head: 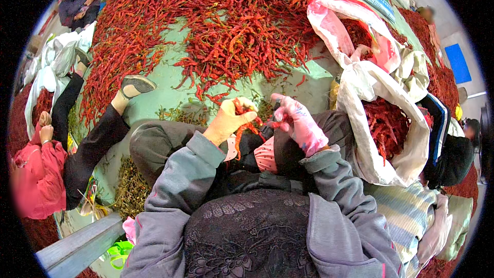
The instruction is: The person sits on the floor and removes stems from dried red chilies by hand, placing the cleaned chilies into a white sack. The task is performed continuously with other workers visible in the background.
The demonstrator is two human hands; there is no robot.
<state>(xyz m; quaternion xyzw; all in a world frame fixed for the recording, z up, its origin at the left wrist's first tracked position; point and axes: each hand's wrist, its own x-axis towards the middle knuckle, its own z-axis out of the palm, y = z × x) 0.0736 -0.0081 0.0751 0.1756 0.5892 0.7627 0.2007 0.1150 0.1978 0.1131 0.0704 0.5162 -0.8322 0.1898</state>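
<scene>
My left hand (226,119), in a pale yellowish covering or bare, is closed around several dried red chili peppers (242,133) that hang below the fingers. Just to its right, my right hand (300,123) wears a stained pink glove, with something dark around a fingertip. A bit of red chili (274,124) shows at its curled fingers. Both hands are above my crossed legs, apart from each other. In front of them a broad heap of red chilies (247,42) spreads over the green floor (170,96), with loose green stems (185,115) near my knees.
At my right stands an open white woven sack (418,143) holding red chilies, with a red-and-white sack (328,19) behind it. A person in a red jacket (42,173) sits at left, legs stretched inward. A wooden beam (81,243) and a stem pile (131,185) lie left of me.
</scene>
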